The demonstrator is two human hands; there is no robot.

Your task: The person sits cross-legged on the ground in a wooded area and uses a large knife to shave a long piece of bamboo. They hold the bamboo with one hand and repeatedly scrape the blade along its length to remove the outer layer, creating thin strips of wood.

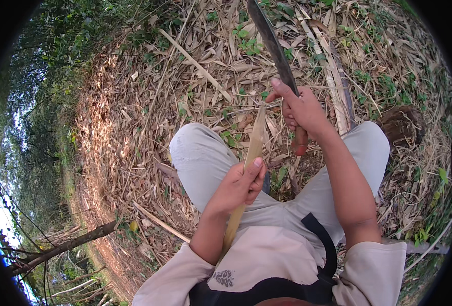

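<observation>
My left hand (240,186) is closed around a flat, pale yellow strip of split bamboo (255,143). The strip's narrow tip points up and away from me, and its lower end runs along my forearm to my shirt. Gripped in my right hand (303,111) is a machete (272,42) with a long dark blade, which slants up and to the left past the top edge of the view. The reddish end of its wooden handle shows below my fist. Blade and strip are apart, though the strip's tip lies close to my right fingers.
Dry leaves (134,122) and small green plants cover the ground. A loose pale stick (195,64) lies ahead, with long stalks (333,76) to its right. A stump (402,125) stands beside my right knee. A thin trunk (65,247) leans at the lower left.
</observation>
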